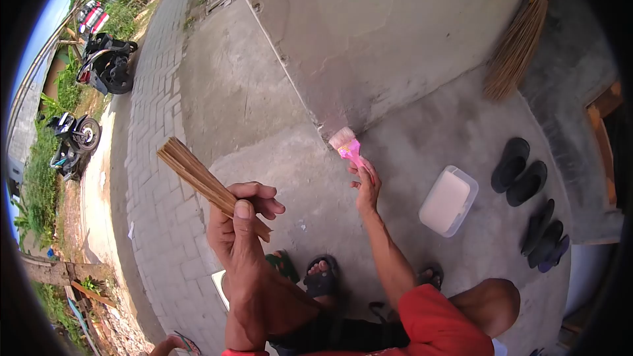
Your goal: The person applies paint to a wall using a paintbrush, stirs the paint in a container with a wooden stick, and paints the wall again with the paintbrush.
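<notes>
My left hand (239, 240) is closed around a bundle of flat brown wooden strips (198, 175), held up and slanting to the upper left. In my right hand (366, 188) is a paintbrush (349, 147) with a pink handle, gripped in the fingers. Its pale bristles are right at the bottom corner of the low concrete wall (369, 33). The wall surface above the brush looks darker than the rest. Right of my right forearm, a clear plastic tub (449, 202) holding something pale pink sits on the concrete floor.
A stick broom (517, 46) leans at the upper right. Several dark sandals (519, 170) lie along the right side. Brick paving (153, 178) runs down the left, with two motorbikes (105, 69) beyond it. Another person's foot (181, 344) shows at the bottom left.
</notes>
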Demonstrator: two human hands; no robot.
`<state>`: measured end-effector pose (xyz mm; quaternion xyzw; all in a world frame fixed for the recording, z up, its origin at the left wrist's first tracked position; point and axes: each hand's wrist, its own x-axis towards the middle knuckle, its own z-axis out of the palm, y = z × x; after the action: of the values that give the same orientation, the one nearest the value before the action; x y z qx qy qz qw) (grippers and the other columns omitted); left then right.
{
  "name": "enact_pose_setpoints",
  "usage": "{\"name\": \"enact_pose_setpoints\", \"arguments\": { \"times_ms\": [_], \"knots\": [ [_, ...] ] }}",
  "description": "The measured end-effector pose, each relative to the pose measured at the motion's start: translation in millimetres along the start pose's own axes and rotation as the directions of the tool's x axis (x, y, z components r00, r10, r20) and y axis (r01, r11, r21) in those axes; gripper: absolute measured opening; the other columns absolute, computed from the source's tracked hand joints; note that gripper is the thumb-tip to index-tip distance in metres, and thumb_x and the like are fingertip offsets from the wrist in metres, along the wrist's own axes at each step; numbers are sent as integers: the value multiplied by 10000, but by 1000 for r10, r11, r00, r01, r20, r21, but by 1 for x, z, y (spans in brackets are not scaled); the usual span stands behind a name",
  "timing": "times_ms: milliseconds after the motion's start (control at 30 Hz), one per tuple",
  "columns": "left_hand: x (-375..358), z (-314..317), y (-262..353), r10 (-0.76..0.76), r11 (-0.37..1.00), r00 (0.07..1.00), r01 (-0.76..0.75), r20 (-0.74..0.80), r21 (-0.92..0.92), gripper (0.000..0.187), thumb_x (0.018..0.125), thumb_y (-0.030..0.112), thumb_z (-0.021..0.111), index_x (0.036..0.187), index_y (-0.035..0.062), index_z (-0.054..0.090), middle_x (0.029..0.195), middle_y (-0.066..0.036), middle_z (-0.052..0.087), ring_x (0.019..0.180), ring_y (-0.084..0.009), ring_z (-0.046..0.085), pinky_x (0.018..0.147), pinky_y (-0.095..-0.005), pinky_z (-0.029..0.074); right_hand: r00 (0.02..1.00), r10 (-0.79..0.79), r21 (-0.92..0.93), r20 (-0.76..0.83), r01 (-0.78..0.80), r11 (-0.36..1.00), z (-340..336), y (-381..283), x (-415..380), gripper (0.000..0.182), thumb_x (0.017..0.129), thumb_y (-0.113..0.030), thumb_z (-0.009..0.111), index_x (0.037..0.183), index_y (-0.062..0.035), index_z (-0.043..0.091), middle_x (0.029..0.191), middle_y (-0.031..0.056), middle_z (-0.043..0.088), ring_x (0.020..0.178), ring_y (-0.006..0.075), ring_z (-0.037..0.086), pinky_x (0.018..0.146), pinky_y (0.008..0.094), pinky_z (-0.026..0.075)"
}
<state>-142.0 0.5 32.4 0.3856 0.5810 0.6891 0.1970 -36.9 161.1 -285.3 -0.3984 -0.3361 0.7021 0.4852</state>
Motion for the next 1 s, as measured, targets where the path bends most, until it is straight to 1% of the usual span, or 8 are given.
{"name": "enact_pose_setpoints", "arguments": {
  "times_ms": [167,300,500,600,733,867,900,1000],
  "knots": [
    [15,3,-22,-58,998,998,58,6,-17,281,1090,253,497,1165,0,593,1044,-126,686,849,-177,653,756,-311,515,986,86,-63,-143,-96,993,0,13,3,407,1005,-294,590,1365,-105,611,1197,73,706,1030,165,677,589,243,494],
    [27,7,-32,-55,997,998,57,32,-48,267,1094,227,494,1187,-5,589,1060,-132,690,861,-172,674,737,-292,499,972,166,-48,-165,-176,983,26,-2,8,401,1016,-289,571,1379,-120,590,1215,80,700,1029,177,680,607,269,505],
    [26,2,-43,-30,1000,999,30,32,2,282,1094,249,497,1170,-2,600,1035,-124,690,822,-158,650,733,-293,490,992,-120,64,33,118,991,82,-123,-40,443,1023,-296,579,1404,-72,556,1232,113,692,1078,179,668,646,287,517],
    [23,4,-48,-18,999,1000,19,18,-30,279,1091,254,507,1170,6,609,1028,-122,693,807,-141,640,697,-266,478,983,-173,76,55,169,983,88,-203,-66,416,1021,-261,565,1382,-55,576,1204,122,700,1048,177,678,647,288,514],
    [18,8,-46,-90,992,992,97,87,-76,290,1094,262,502,1198,15,612,1036,-108,673,809,-126,609,698,-250,468,872,-374,-249,317,457,854,54,-299,-65,373,1011,-249,535,1281,-18,650,996,143,738,854,165,711,627,254,490],
    [15,20,-46,-250,954,948,276,196,-120,321,1091,277,506,1248,8,585,1064,-100,643,809,-124,585,709,-242,466,858,-167,-574,485,457,680,6,-397,-20,371,1010,-288,504,1223,-16,641,990,145,742,824,153,714,612,250,497],
    [16,27,-48,-270,947,942,297,200,-121,270,1084,254,501,1195,13,551,1063,-119,641,770,-131,611,587,-235,411,860,-167,-576,483,455,679,-11,-407,-13,371,1010,-288,504,1223,-16,641,990,145,742,824,153,714,612,250,497],
    [9,43,-53,-343,898,887,407,310,-169,190,1090,228,431,1085,43,474,1116,-148,625,789,-149,629,579,-244,418,935,-42,-493,352,223,841,-71,-415,-9,346,1014,-284,507,1243,-28,553,1120,191,716,922,181,716,638,270,533]
  ]
}}
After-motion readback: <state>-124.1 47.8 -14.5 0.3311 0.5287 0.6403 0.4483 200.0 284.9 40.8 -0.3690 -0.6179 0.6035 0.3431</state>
